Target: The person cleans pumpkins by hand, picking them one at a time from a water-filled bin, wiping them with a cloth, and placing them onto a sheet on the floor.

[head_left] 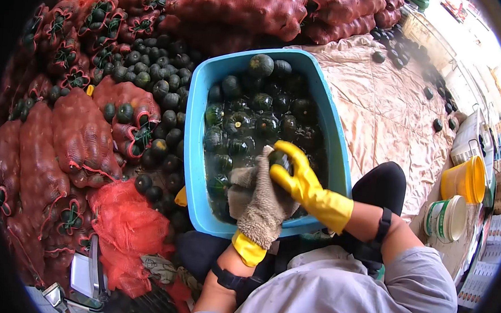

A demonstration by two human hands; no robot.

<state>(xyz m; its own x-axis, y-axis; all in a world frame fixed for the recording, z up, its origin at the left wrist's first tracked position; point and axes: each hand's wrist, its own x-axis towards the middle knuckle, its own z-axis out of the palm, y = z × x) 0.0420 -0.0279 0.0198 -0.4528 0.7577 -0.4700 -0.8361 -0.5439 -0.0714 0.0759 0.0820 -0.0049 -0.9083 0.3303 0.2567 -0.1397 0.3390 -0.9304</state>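
A blue tub [195,114] holds water with several dark green squashes [262,102] in it. Over its near part, my right hand [305,185], in a yellow rubber glove, has its fingers wrapped round a dark green squash [279,158]. My left hand [264,205] wears a brown cloth mitt over a yellow glove and presses against the same squash from the left. The mitt hides the fingers of my left hand. A greyish cloth part hangs beside the mitt, above the water.
Red mesh sacks [84,131] full of squashes lie left and behind, with loose squashes [160,89] between them. An empty red mesh bag [131,224] is at the lower left. Right are a pinkish sheet [372,100], a yellow bucket [459,181] and a white bucket [437,218].
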